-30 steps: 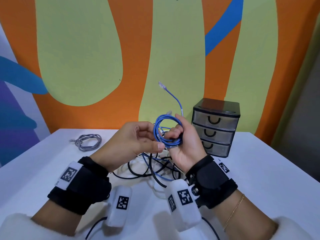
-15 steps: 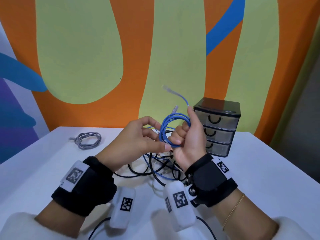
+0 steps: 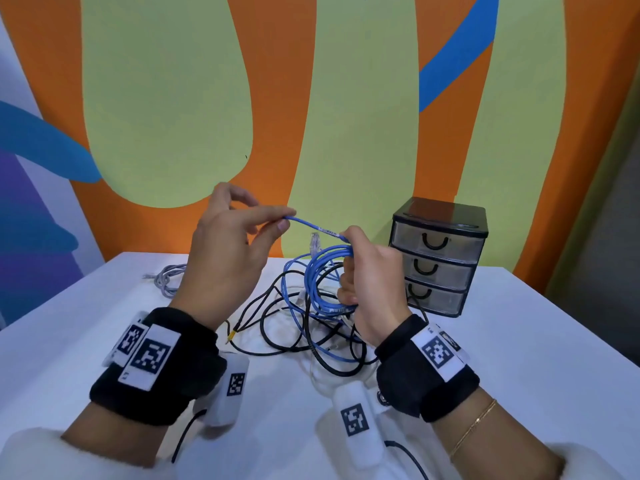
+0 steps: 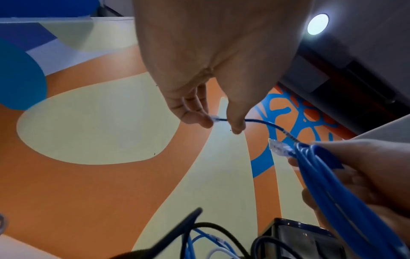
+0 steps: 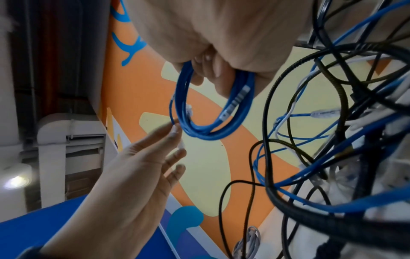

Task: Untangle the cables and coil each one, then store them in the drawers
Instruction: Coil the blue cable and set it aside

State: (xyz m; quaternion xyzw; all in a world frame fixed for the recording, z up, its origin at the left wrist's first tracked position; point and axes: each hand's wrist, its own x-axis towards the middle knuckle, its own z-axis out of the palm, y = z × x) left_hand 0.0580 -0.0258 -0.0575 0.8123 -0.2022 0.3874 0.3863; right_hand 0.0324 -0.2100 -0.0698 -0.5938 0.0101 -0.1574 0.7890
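Blue coil (image 3: 329, 278) is gripped by right hand (image 3: 372, 282) above the tangle (image 3: 298, 327); its free end is pinched by left hand (image 3: 228, 251). Drawers (image 3: 438, 258) are shut, near table's (image 3: 519, 341) back edge.

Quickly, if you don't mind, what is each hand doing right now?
Left hand: pinches the free end of the blue cable.
Right hand: grips that cable's coil.

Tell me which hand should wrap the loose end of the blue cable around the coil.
Left. The left hand already pinches the blue cable's free end, while the right hand holds the coil.
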